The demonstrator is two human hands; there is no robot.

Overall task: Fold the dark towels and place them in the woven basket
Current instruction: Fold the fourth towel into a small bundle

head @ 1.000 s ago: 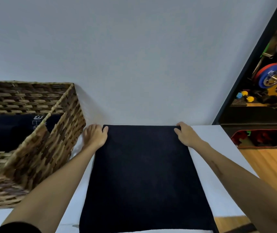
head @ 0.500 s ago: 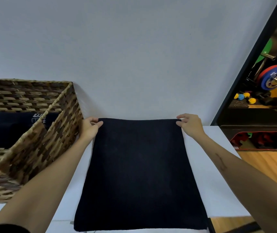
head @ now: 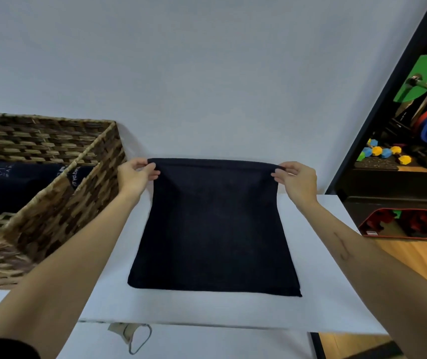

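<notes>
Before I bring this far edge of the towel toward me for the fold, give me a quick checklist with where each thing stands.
1. Left hand pinches the far left corner of the dark towel: ok.
2. Right hand pinches the far right corner: ok.
3. Far edge lifted and level between the hands: ok.
4. Near edge lying flat and straight on the white table, ready to meet the far edge: ok.
5. Room left in the woven basket, which already holds folded dark towels: cannot tell, part of it is out of frame.
</notes>
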